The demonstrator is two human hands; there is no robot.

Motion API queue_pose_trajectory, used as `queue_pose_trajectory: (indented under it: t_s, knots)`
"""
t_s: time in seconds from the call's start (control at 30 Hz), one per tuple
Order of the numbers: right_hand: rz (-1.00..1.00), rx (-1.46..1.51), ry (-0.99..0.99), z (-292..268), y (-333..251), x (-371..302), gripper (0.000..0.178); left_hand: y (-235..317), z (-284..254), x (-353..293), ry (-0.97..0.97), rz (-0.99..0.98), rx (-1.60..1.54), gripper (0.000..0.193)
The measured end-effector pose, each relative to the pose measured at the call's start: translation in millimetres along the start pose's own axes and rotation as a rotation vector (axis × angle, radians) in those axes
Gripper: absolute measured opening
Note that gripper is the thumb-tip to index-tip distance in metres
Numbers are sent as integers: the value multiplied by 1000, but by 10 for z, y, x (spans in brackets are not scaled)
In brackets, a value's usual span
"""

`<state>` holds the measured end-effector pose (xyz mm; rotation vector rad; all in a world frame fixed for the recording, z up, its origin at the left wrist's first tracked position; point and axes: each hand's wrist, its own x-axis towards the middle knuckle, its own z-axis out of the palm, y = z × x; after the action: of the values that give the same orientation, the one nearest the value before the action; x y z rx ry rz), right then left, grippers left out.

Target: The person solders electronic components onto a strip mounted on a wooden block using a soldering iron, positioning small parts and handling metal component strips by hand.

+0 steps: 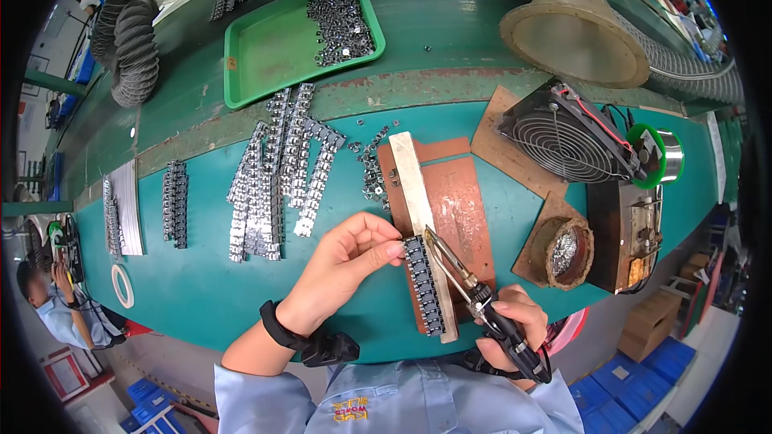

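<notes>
My left hand [342,264] is closed in a pinch, thumb and forefinger at the far end of a strip of black components [425,289]. Any small part between the fingertips is hidden. The strip lies along a pale wooden bar [412,181] on a reddish-brown board [465,213]. In my right hand [521,323] is a soldering iron [492,305] with a black handle, its tip angled toward the far end of the strip, close to my left fingertips. I cannot tell whether the tip touches. Loose small metal parts [373,173] lie left of the bar.
More component strips [269,185] are heaped on the left. A green tray [269,56] holds small metal parts. At right stand a black fan [563,133], a solder spool [671,157], a round pot [567,253] and a metal-fronted box [623,233]. A fume hood [575,32] hangs behind.
</notes>
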<state>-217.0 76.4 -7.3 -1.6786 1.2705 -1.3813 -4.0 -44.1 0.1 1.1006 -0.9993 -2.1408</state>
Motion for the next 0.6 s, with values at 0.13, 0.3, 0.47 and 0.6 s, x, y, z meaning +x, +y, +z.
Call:
queue_pose_trajectory:
  t_s: [0.13,0.3,0.47,0.6]
  knots:
    - [-5,-3,-12,-17,-5,-9,44,5,-35,-9,-54,-20,90,10]
    - [-16,-19,-43,-28,-14,6,43,2,-36,-18,-82,-10,135,14]
    - [-25,-14,-51,-17,-7,7,42,-14,-63,-20,-101,-2,132,14]
    - [-32,-23,-66,-12,-19,27,41,-19,-88,-10,-128,-9,105,14]
